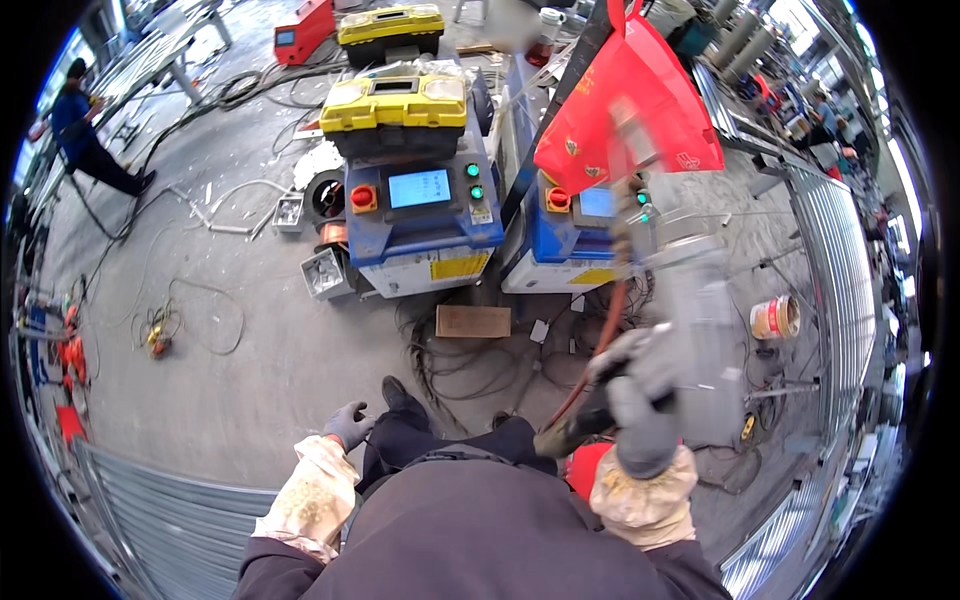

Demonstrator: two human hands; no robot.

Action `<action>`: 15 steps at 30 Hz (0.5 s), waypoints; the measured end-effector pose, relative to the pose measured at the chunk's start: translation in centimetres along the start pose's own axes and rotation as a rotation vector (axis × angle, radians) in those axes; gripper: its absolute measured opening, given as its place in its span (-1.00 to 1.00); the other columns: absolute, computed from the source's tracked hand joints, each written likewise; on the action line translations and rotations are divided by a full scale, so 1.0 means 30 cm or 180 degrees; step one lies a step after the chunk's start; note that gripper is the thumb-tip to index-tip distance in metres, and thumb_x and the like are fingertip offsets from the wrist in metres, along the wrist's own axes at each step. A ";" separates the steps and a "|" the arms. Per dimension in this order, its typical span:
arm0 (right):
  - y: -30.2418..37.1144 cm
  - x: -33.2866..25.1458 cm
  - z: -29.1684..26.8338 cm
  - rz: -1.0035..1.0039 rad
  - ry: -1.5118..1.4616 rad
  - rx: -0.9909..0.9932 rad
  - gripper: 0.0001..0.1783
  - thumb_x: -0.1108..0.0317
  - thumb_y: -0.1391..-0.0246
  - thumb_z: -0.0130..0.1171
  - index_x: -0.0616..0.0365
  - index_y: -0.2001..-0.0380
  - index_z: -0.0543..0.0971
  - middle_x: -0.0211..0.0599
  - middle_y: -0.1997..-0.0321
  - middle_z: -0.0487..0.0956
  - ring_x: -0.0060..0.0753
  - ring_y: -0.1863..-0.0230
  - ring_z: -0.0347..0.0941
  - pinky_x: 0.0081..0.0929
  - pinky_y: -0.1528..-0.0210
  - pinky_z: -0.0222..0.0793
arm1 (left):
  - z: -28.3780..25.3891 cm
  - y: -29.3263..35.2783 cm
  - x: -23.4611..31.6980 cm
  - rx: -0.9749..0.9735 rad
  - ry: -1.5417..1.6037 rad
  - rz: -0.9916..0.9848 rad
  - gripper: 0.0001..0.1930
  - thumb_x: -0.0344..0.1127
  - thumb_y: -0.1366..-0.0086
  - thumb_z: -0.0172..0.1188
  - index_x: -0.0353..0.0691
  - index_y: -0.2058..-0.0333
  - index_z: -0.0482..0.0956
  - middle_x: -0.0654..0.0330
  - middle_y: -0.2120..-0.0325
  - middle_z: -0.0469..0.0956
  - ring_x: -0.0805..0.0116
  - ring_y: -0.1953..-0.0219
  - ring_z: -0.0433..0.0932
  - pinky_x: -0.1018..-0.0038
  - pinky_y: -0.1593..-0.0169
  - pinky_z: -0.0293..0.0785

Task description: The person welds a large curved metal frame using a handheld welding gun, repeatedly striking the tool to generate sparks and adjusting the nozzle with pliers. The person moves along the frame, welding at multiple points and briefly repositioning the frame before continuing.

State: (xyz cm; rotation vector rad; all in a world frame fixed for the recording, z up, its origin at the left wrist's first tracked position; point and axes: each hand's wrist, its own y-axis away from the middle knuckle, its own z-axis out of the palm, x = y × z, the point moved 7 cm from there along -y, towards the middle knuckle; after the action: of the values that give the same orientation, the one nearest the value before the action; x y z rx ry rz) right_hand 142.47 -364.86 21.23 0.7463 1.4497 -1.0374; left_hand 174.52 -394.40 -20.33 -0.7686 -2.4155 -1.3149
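My right hand (645, 425), in a grey glove, is closed around the grip of a bulky grey welding gun (700, 340). Motion smears the gun, and its narrow nozzle points up and away from me. A thick dark cable (575, 432) runs beside that hand. An orange-red hose (608, 335) hangs to the left of the gun. My left hand (348, 425), also gloved in grey, hangs by my left thigh, holding nothing, its fingers loosely apart. Pale stained cuffs cover both my forearms.
Two blue-and-white machines (425, 230) with screens stand ahead, one bearing a yellow-black toolbox (395, 105). A red bag (640, 110) hangs over the right machine. Cables (450, 365) and a brown block (473, 321) lie before them. Stacked metal profiles (190, 520) lie left; a person (80, 130) stands far left.
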 end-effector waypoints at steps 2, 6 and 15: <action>0.018 0.136 0.060 0.0798 0.0072 0.0531 -0.68 0.68 0.04 0.22 0.32 0.15 0.57 -0.20 0.23 0.62 -0.48 0.20 0.59 -0.51 0.16 0.54 | -0.130 -0.097 0.064 -0.0141 -0.0168 0.0028 -0.35 -0.01 -0.16 0.30 -0.26 -0.17 0.54 -0.07 0.12 0.70 0.06 0.05 0.69 0.27 -0.05 0.58; 0.014 0.438 0.113 0.0332 0.1323 0.0211 -0.62 0.64 0.00 0.23 0.30 0.05 0.57 -0.24 0.18 0.65 -0.52 0.30 0.58 -0.50 0.25 0.51 | -0.321 -0.250 0.156 -0.0315 -0.0689 0.0120 -0.35 -0.01 -0.16 0.27 -0.23 -0.18 0.53 -0.04 0.12 0.70 0.11 0.07 0.70 0.27 -0.04 0.58; -0.151 0.944 0.059 0.0732 0.1498 0.0420 -0.76 0.46 -0.09 0.31 0.27 0.16 0.57 -0.26 0.27 0.64 -0.35 0.27 0.60 -0.41 0.16 0.53 | -0.289 -0.442 0.390 -0.0535 -0.0316 0.0135 -0.39 -0.09 -0.23 0.28 -0.27 -0.20 0.48 0.05 0.24 0.73 0.24 0.33 0.72 0.37 0.14 0.61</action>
State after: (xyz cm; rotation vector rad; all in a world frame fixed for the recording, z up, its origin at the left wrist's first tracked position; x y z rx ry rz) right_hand 134.87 -371.41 -5.68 1.2853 1.6490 -0.8157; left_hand 157.28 -403.86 -19.10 -0.9452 -2.3709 -1.5113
